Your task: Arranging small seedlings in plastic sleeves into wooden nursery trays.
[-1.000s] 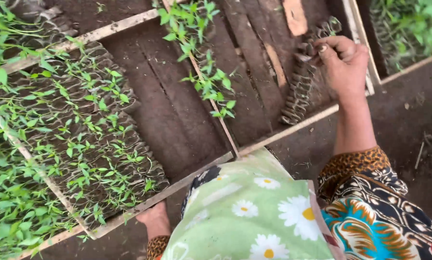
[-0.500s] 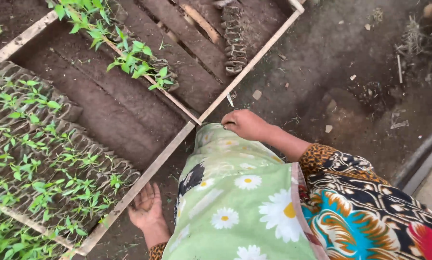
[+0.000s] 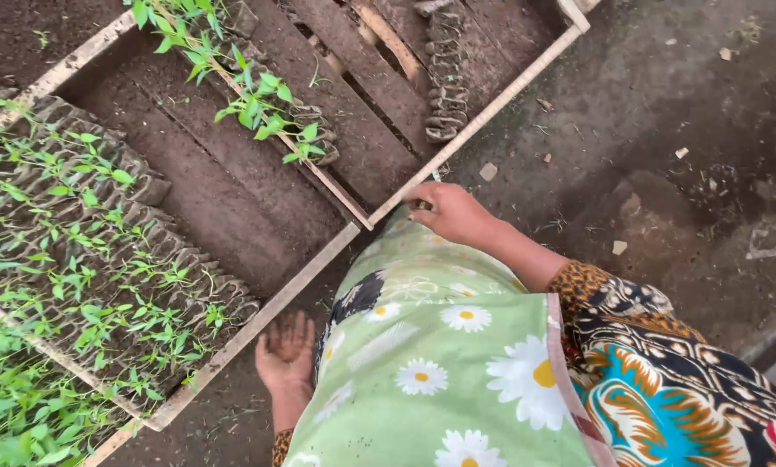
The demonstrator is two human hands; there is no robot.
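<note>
Left frame bay [image 3: 206, 199] half full of seedling pots [image 3: 102, 251] — rest bare. Right hand [image 3: 448, 212] grip curled at frame edge, contents unclear; left hand [image 3: 286, 350] open, empty.

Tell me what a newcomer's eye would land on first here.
First the green daisy-print cloth filling the bottom centre. Next, the packed green seedlings in small dark bags at the left, inside a wooden frame over dark soil. The right hand rests at the frame's edge above the cloth; the left hand lies open, palm up, beside the frame below.
</note>
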